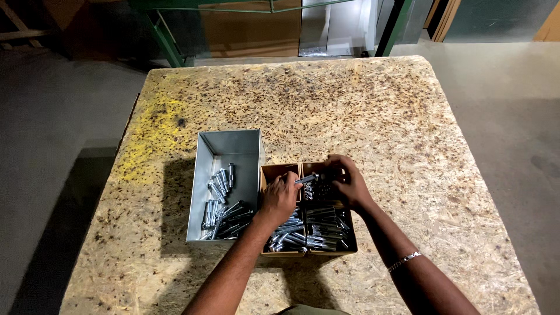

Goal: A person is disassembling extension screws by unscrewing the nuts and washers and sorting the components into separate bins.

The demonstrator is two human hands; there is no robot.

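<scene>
— Concrete floor (64,105) all round, grey and dim; green steel legs (166,41) and sheet panels at the far side. What carries the work?

— One bench (373,111) of pressed chipboard, with a yellow stain toward its far left corner.

— Containers on it?

— Two, touching side by side near the front edge. On the left a grey metal tray (224,143), open-topped, with a loose heap of silver bolts (221,207) in its near half. On the right a brown cardboard box (280,170), split into two compartments by a middle wall, each holding more bolts at its near end.

— Left hand?

— The left hand (279,197) sits over the box's left compartment, its grip clenched on a single bolt (307,178) that points right across the middle wall.

— Right hand?

— The right hand (344,182) is over the far end of the right compartment, fingers curled down into a dark pile of small parts (319,188). Whether that grip has anything in it I cannot tell. A metal bracelet (405,261) shows on that forearm.

— Distance between hands?

— Near; the bolt's tip lies between them.
</scene>
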